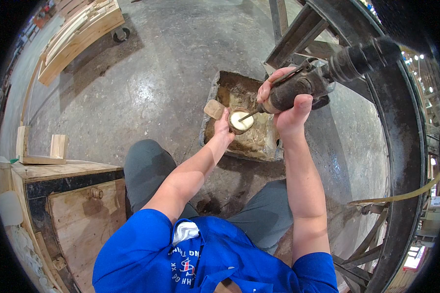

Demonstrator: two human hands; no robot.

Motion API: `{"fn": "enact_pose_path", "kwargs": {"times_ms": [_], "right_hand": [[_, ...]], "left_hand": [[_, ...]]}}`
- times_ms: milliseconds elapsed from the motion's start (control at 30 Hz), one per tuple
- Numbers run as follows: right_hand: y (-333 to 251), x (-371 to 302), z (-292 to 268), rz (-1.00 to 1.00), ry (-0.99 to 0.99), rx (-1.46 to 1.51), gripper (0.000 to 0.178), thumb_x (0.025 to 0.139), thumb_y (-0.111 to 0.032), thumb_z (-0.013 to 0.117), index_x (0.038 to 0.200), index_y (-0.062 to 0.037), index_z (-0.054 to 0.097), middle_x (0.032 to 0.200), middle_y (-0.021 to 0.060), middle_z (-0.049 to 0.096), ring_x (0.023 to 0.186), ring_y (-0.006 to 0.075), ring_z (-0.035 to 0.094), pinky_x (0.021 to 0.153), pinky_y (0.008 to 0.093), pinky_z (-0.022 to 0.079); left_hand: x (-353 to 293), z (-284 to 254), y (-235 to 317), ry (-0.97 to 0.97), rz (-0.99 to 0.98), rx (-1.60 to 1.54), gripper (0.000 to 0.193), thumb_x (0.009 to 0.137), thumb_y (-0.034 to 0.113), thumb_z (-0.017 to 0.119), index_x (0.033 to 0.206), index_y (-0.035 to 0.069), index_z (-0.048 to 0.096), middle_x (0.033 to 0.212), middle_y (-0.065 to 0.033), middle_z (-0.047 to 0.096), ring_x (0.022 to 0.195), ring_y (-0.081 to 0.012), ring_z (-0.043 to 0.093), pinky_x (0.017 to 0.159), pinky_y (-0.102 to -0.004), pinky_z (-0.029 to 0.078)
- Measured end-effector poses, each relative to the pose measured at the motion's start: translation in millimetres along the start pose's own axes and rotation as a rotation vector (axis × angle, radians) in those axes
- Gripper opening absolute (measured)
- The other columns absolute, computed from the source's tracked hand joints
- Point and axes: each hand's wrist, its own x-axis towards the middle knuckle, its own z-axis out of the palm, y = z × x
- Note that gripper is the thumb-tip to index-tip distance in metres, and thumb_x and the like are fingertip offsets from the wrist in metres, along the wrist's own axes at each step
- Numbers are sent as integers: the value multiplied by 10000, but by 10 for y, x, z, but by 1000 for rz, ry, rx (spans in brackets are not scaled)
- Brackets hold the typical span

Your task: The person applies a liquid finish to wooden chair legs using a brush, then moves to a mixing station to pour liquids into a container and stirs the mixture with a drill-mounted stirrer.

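My right hand (291, 110) grips a dark, worn power drill (291, 90), fingers and thumb wrapped round its body. From the drill a thin metal rod (249, 115) runs down to the left, its tip in the creamy white contents (239, 121) of a round, stained pot (238, 132). My left hand (223, 126) is closed round the pot's left side, steadying it over a dirty, caked tray (215, 93) on the floor. Beside my left fingers is a tan, rounded block-like piece (213, 110); whether it is joined to the pot I cannot tell.
To the right rises a dark steel frame (406, 146) with a yellowish hose or strap (401, 198) across it. A wooden cabinet (85, 207) stands close on my left, with a small timber piece (58, 146) on top. Far left, a wheeled wooden cart (83, 41) carries wooden strips.
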Motion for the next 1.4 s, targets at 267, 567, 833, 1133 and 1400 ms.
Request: {"fn": "enact_pose_path", "kwargs": {"times_ms": [267,567,833,1133,1400], "right_hand": [[15,13,-7,-16,0,0,786,637,-753,565,910,-18,497,626,91,534,571,192,537,570,314,447],[31,16,-36,-26,1,2,796,640,-765,546,914,-19,498,620,83,524,566,187,531,558,309,447],[10,9,-26,-15,0,-17,793,647,-765,538,924,-24,493,624,82,521,571,183,524,560,309,443],[14,140,-102,35,67,-45,718,724,-730,485,871,-27,500,623,83,516,560,184,522,551,314,435],[-32,265,-223,26,200,-55,709,710,-735,499,815,-34,504,625,92,507,549,205,524,531,325,442]], "left_hand": [[61,-46,-11,-22,14,24,250,878,245,579,1035,50,583,978,-47,614,853,-198,610,721,-390,531],[79,-74,-27,-35,-31,-1,255,860,239,606,1023,43,589,981,-51,616,844,-197,611,722,-386,532],[-13,-58,27,-55,-43,17,260,853,230,618,1025,39,576,942,-60,622,822,-205,622,700,-391,542],[-98,-52,-3,-123,-97,163,240,855,231,616,1005,48,582,916,-61,621,783,-202,621,668,-361,539],[-164,-19,6,-171,-129,201,256,862,246,600,1045,75,550,930,-62,627,812,-204,629,706,-384,542]]}}
